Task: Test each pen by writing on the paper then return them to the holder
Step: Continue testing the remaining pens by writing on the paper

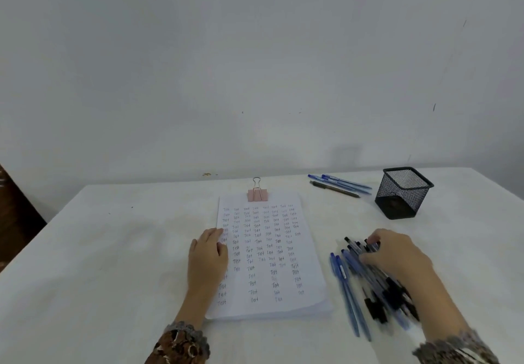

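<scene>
On table (119,250), square mesh holder (401,190), slim pens (343,274)

Wall (255,51): plain, pale grey-white, fills the far side; a few small dark marks at right. Table (113,250): white covering, spans the near view. Dark brown furniture (14,221): far left edge, partly seen. Light: soft, even.

Paper (269,253) lies left of pens (368,281); holder (402,193) behind them.

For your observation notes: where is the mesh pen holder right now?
In the head view, the black mesh pen holder stands far right on the table, just right of some loose pens.
</scene>
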`<act>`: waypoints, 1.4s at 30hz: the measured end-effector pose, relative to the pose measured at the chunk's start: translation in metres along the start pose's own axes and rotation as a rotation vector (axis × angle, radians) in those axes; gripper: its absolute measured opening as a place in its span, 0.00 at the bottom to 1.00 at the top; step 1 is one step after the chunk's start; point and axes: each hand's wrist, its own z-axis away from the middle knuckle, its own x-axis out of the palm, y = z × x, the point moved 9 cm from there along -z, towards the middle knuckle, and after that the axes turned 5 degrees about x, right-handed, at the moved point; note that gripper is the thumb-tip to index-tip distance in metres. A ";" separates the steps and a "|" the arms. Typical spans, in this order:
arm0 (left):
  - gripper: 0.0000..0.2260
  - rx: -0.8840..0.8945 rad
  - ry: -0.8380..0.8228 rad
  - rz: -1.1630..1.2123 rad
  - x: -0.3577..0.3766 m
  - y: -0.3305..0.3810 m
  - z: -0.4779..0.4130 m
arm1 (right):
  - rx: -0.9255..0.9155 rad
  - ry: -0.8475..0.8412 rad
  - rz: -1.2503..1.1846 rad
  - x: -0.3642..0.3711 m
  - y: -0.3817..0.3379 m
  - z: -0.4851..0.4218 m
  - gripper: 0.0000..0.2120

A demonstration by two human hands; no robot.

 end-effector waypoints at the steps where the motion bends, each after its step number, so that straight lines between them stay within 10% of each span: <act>1: 0.20 0.007 0.005 -0.001 0.000 0.001 0.001 | -0.029 -0.013 -0.002 -0.008 -0.004 -0.005 0.13; 16: 0.16 -0.008 0.014 -0.005 -0.001 0.003 -0.003 | -0.304 0.090 0.314 0.005 -0.088 -0.166 0.21; 22: 0.17 -0.013 0.005 0.004 -0.002 0.002 -0.003 | -0.334 0.121 0.265 0.007 -0.097 -0.167 0.11; 25: 0.17 -0.014 0.006 0.007 -0.002 0.000 -0.004 | -0.349 0.067 -0.499 -0.014 -0.111 -0.151 0.06; 30: 0.16 -0.012 0.004 0.021 0.000 0.000 -0.003 | -0.302 -0.552 -1.889 -0.004 -0.138 -0.093 0.14; 33: 0.16 -0.003 0.019 0.032 -0.001 0.000 -0.003 | -0.241 -0.591 -2.103 0.023 -0.138 -0.064 0.26; 42: 0.15 0.017 0.051 0.026 -0.002 0.000 -0.001 | -0.117 -0.369 -2.371 0.063 -0.098 -0.046 0.21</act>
